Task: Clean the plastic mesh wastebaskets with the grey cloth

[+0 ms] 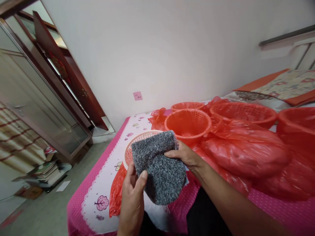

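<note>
A speckled dark grey knit hat point(164, 178) is held up in front of me, its folded cuff toward the wall and its rounded end toward me. My left hand point(134, 191) grips the left edge, thumb on the near face and fingers partly hidden behind. On the right, my right hand point(185, 155) pinches the cuff's edge, with its thumb on top and its other fingers out of sight beneath. Just behind the hat stands a pale pink plastic basket point(128, 154), partly covered by it. A red plastic bag point(115, 193) lies beside my left hand.
Several red baskets point(188, 123) stand on the bed to the right. Bulging red plastic bags point(246, 150) lie in front of them. The bed has a pink and white cover point(98, 183). Stacked books point(48, 173) sit on the floor at left, near the doors.
</note>
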A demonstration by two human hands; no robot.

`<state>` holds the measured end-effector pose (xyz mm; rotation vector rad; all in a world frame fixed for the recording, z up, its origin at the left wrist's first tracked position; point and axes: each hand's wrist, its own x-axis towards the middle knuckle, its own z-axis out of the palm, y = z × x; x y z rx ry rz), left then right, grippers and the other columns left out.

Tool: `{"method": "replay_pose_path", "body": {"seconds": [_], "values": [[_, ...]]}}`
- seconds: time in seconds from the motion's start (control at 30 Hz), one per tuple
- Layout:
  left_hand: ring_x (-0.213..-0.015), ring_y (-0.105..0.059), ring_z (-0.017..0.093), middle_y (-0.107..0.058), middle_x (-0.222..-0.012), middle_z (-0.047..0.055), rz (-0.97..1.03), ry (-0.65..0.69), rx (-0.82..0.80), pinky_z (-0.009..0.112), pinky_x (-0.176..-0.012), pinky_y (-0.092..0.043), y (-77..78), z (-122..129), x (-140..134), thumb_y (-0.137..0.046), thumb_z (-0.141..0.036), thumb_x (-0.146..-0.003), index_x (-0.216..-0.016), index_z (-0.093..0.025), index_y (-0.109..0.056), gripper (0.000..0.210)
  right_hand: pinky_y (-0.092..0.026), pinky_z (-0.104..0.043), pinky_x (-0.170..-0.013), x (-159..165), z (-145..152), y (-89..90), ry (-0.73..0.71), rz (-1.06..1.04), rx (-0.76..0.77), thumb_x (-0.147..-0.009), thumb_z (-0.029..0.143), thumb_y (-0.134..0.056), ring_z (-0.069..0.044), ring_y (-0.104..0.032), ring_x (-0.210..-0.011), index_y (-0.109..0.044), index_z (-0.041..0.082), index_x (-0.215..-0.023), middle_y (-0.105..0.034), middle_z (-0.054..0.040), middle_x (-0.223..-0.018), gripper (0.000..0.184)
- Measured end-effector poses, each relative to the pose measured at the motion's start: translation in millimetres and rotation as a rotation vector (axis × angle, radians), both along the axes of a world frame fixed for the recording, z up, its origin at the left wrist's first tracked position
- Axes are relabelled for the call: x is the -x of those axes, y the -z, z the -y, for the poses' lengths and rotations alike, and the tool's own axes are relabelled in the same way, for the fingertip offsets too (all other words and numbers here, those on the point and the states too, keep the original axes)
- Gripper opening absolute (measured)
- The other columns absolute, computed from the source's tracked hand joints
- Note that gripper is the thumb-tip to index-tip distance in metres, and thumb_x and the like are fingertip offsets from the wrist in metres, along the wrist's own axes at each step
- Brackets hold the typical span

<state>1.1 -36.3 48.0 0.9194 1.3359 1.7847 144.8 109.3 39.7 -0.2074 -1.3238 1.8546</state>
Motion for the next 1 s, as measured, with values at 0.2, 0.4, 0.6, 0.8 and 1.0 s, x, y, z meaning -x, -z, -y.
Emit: {"method": "replay_pose_path", "body": {"seconds": [0.2, 0.4, 0.6, 0.8, 1.0], "values": [[-0.106, -0.071, 0.029, -0.077, -0.115, 0.011, -0.06, -0.028, 0.134, 0.039, -0.09, -0.057, -1.4, 0.5, 3.3, -0.074, -0.041, -0.08, -0.13, -0.017, -0.065, 0.056, -0.053, -0.033, -0.085, -5.8, -4.7, 3.5, -0.168, -0.021, 0.027, -0.072, 0.049, -0.084, -0.02, -0.07, -0.086, -0.072, 0.014, -0.109, -0.076, -0.009, -0.101, 0.052], [-0.127, -0.062, 0.029, -0.067, -0.136, 0.011, -0.066, -0.015, 0.121, 0.044, -0.107, -0.049, 0.3, -4.9, -4.8, -0.064, -0.043, -0.09, -0.146, -0.024, -0.05, 0.061, -0.054, -0.032, -0.084, -3.7, 0.1, 2.1, -0.148, -0.105, 0.152, -0.079, 0.033, -0.08, -0.018, -0.071, -0.08, -0.072, 0.014, -0.109, -0.077, -0.0075, -0.094, 0.036], [-0.155, -0.025, 0.029, -0.047, -0.16, 0.005, -0.089, -0.056, 0.035, 0.043, -0.126, -0.023, 13.6, 2.3, -36.9, -0.067, -0.052, -0.087, -0.141, -0.028, -0.06, 0.059, -0.056, -0.028, -0.073, 1.7, 14.7, -5.4, -0.124, -0.124, 0.098, -0.078, 0.041, -0.082, -0.016, -0.069, -0.08, -0.069, 0.015, -0.114, -0.075, -0.0073, -0.098, 0.046], [-0.141, -0.05, 0.031, -0.076, -0.122, 0.009, 0.512, 0.221, 0.05, 0.047, -0.122, -0.035, 14.9, -7.2, -37.9, -0.061, -0.049, -0.09, -0.113, -0.021, -0.078, 0.039, -0.051, -0.023, -0.068, 4.1, 23.8, -8.9, -0.031, 0.017, -0.061, -0.079, 0.024, -0.079, -0.01, -0.063, -0.071, -0.068, 0.019, -0.101, -0.068, 0.0016, -0.086, 0.025], [-0.129, -0.062, 0.033, -0.08, -0.112, 0.009, 0.604, 0.196, 0.185, 0.047, -0.112, -0.048, 13.6, -11.2, -27.3, -0.071, -0.038, -0.081, -0.107, -0.021, -0.08, 0.032, -0.052, -0.027, -0.08, -4.4, -0.2, -4.5, 0.092, -0.116, 0.14, -0.078, 0.031, -0.077, -0.015, -0.067, -0.079, -0.072, 0.019, -0.102, -0.075, -0.0018, -0.092, 0.027]]}}
